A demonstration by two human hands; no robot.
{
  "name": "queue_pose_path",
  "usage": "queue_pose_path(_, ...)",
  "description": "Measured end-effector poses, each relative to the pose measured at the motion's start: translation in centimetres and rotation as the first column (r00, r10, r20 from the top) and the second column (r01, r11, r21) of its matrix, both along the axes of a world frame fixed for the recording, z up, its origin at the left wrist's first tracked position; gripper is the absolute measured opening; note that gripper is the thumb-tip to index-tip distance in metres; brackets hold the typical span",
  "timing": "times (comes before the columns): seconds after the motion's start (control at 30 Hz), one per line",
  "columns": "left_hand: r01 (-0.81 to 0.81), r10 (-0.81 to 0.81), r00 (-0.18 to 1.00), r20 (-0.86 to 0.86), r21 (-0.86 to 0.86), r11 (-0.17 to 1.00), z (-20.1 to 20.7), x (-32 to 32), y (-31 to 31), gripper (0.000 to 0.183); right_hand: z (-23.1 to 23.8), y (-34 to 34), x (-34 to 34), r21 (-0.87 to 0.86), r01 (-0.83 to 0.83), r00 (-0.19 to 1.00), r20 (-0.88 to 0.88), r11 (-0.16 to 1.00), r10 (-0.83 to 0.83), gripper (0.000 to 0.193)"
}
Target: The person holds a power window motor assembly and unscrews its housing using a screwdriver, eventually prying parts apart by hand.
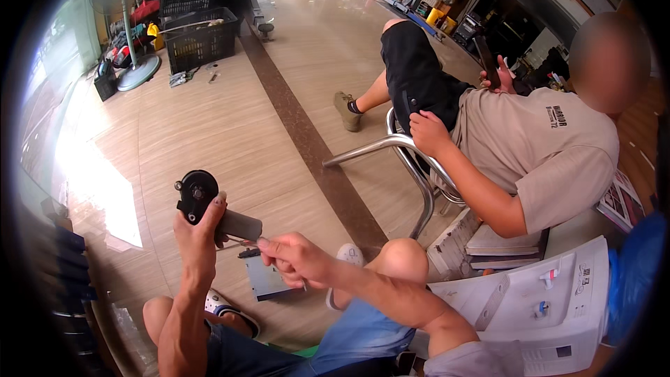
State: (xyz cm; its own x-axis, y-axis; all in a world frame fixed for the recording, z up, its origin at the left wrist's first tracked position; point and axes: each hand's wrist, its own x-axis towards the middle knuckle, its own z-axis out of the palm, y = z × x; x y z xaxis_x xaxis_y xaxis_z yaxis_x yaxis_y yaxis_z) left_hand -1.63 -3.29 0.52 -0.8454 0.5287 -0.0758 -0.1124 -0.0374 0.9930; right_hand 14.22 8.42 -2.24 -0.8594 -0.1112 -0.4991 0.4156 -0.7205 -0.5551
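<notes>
Jutting grey cylinder (242, 225), black housing (198, 192)

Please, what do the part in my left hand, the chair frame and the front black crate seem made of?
Held part: grey cylinder probably metal, by its dull sheen; black head metal or plastic, unclear. Chair frame: likely polished metal, by its mirror-like highlights. Front crate: probably matte plastic, by its latticed walls.

Over my feed I see a black cap (198, 191), grey cylinder (241, 225), brown mottled floor strip (307, 139), beige tiles (209, 126) and blue shorts (366, 331).
</notes>
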Motion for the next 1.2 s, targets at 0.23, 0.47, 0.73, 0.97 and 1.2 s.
queue_pose_path(0.23, 0.052, -0.055, 0.99, 0.128, 0.028, 0.998, 0.9, 0.4, 1.6, 0.026, 1.7, -0.4, 0.8, 0.575, 0.552, 0.831, -0.437, -0.604, 0.343, 0.021)
queue_pose_path(0.47, -0.025, 0.016, 0.993, 0.119, 0.068, 0.997, 0.2, 1.0, 1.6, 0.029, -1.3, -1.1, 0.2, 0.644, 0.671, 0.737, -0.632, -0.367, 0.24, 0.02)
queue_pose_path(0.73, 0.126, -0.125, 0.992, 0.014, -0.051, 0.991, 1.1, 1.3, 1.1, 0.03, -0.1, -0.3, 1.2, 0.31, 0.135, 0.99, -0.082, 0.941, -0.115, 0.051)
queue_pose_path(0.97, 0.027, -0.041, 0.989, 0.142, 0.101, 0.994, -0.3, -0.2, 1.5, 0.036, 0.1, -2.6, 0.1, 0.847, 0.439, 0.898, -0.425, -0.3, 0.114, 0.014)
queue_pose_path(1.2, 0.127, -0.132, 0.988, 0.075, 0.065, 0.99, 0.4, 0.5, 3.2, 0.036, 1.0, -0.2, 1.5, 0.571, 0.441, 0.891, -0.369, -0.692, 0.263, 0.018)
